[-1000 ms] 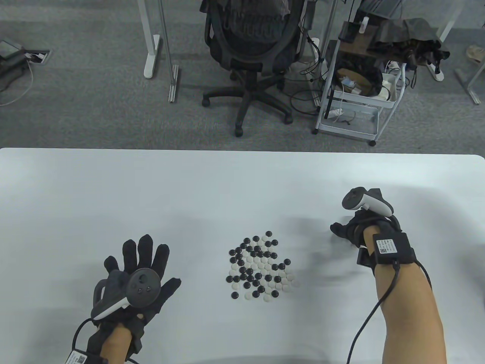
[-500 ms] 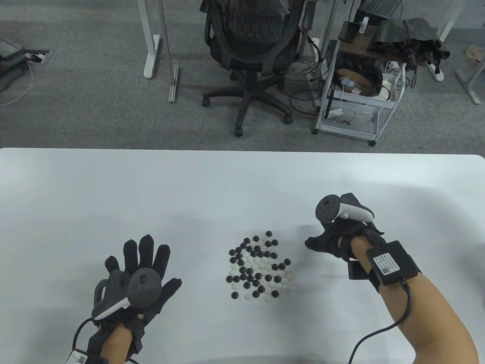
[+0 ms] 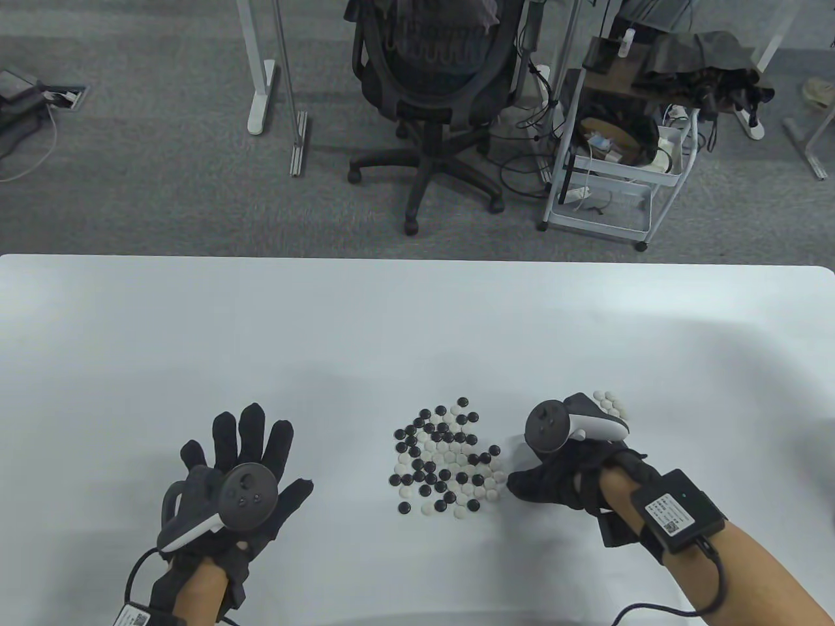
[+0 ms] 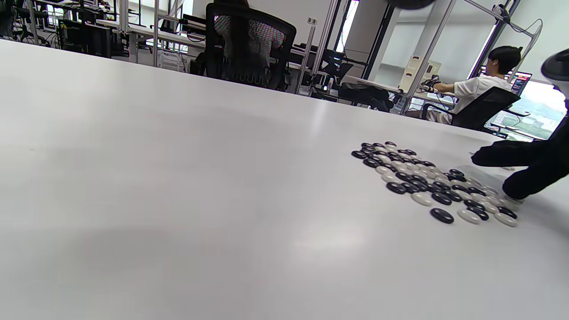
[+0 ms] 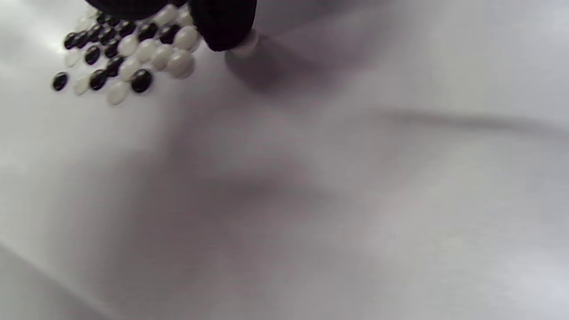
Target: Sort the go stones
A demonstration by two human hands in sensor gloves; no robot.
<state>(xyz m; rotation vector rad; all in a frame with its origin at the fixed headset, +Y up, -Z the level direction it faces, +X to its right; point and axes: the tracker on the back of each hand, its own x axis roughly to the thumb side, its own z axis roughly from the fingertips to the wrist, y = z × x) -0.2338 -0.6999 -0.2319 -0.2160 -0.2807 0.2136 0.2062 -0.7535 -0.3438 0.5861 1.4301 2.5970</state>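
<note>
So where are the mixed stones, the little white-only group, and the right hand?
mixed stones (image 3: 449,458): table view, pile's middle.
white-only group (image 3: 612,404): table view, cluster's middle.
right hand (image 3: 554,484): table view, glove's back.

The table view looks steeply down from above the near edge of the white matte table, facing away from the person toward the grey carpeted floor beyond. The left wrist view sits low, just above the tabletop, facing across it to the right. The right wrist view is close and blurred; all three share the cluster of black and white glossy Go stones.
</note>
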